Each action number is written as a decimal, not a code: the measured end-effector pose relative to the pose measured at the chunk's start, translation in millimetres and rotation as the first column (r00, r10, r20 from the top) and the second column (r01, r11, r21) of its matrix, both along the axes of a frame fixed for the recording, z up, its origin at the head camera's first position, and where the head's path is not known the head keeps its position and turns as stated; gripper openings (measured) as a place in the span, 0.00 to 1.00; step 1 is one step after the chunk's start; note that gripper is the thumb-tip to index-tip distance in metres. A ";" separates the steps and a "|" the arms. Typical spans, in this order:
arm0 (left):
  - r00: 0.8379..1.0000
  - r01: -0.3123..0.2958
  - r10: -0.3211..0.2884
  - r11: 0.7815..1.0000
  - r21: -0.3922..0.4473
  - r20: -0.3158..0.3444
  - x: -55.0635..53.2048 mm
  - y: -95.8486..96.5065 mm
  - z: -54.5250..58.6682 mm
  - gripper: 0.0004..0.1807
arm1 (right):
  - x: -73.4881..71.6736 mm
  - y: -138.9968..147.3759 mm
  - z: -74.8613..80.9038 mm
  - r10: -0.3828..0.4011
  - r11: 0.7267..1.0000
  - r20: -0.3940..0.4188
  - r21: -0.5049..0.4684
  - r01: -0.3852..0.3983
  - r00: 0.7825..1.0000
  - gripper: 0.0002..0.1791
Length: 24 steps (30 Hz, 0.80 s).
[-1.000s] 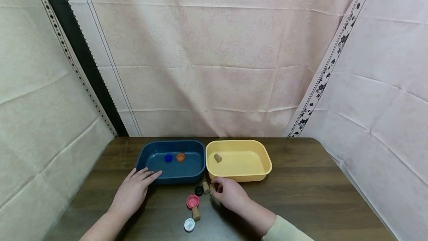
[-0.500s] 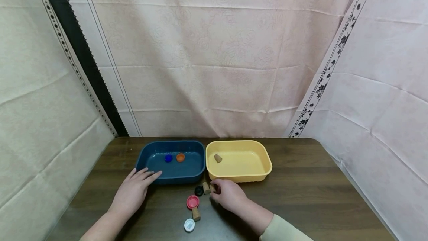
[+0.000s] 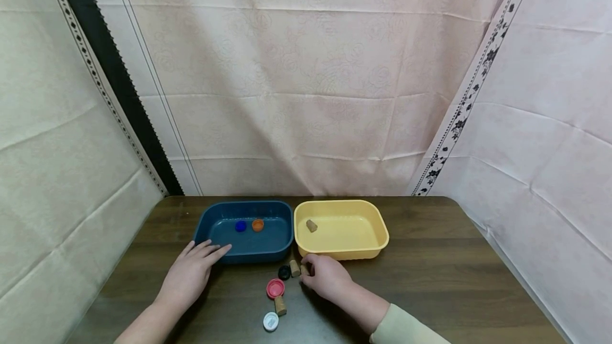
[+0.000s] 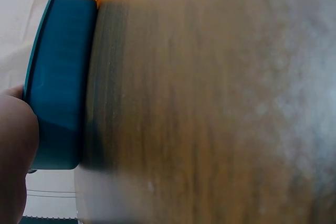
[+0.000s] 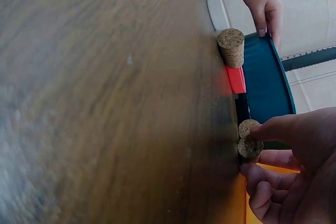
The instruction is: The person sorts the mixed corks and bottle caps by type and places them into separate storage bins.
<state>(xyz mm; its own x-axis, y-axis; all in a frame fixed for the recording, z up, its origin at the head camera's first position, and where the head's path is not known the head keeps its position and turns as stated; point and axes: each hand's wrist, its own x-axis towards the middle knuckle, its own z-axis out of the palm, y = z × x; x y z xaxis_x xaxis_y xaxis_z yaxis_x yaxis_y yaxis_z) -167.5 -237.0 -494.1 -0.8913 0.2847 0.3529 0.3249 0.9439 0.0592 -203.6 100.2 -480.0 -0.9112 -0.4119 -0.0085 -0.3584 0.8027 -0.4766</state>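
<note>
At the front left corner of a blue plastic tray [image 3: 268, 257], my left hand [image 3: 187, 276] holds the rim, fingers over the edge and thumb against the outer wall. My right hand [image 3: 330, 278] pinches a cork [image 5: 250, 150] between thumb and fingers, just in front of the yellow tray [image 3: 360, 254]. Right beside that one stands a second cork [image 3: 294, 268], with a black bottle cap [image 3: 284, 272] to its left. Nearer to me lie a red cap [image 3: 275, 288], a third cork [image 3: 280, 306] and a white cap [image 3: 270, 321].
Inside the blue tray are a dark blue cap [image 3: 240, 225] and an orange cap [image 3: 257, 225]. One cork [image 3: 312, 225] lies in the yellow tray. Both trays stand side by side on a wooden table [image 3: 444, 280], with cloth [image 3: 306, 94] hanging behind.
My right hand has shifted very slightly at the cork in front of the yellow tray. The left hand, trays and loose pieces stay where they were.
</note>
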 end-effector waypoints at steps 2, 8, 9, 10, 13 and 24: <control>1.000 -0.002 0.002 1.000 0.001 0.005 0.1 -0.4 -0.1 0.32 | -0.1 0.0 0.0 0.000 1.000 0.013 -0.002 0.000 1.000 0.16; 1.000 -0.004 0.004 1.000 0.002 0.008 0.0 -0.4 -0.3 0.32 | 0.6 0.3 1.2 -0.001 1.000 0.038 0.004 0.001 0.999 0.16; 1.000 -0.005 0.005 1.000 0.002 0.007 -0.1 -0.4 -0.5 0.32 | 0.8 0.5 1.3 0.000 1.000 0.040 0.005 0.000 0.999 0.15; 1.000 -0.005 0.005 1.000 0.003 0.006 -0.5 -0.4 -0.8 0.33 | 0.9 0.9 1.1 0.001 1.000 0.041 0.006 -0.001 0.999 0.15; 1.000 -0.002 0.002 1.000 0.008 0.002 -1.2 0.2 -0.8 0.33 | 1.9 2.5 2.0 0.004 1.000 0.047 -0.003 -0.004 0.999 0.15; 1.000 -0.011 0.011 1.000 0.000 0.015 -0.7 0.5 0.2 0.32 | 6.2 11.1 15.8 0.012 0.989 0.096 -0.148 0.003 0.995 0.15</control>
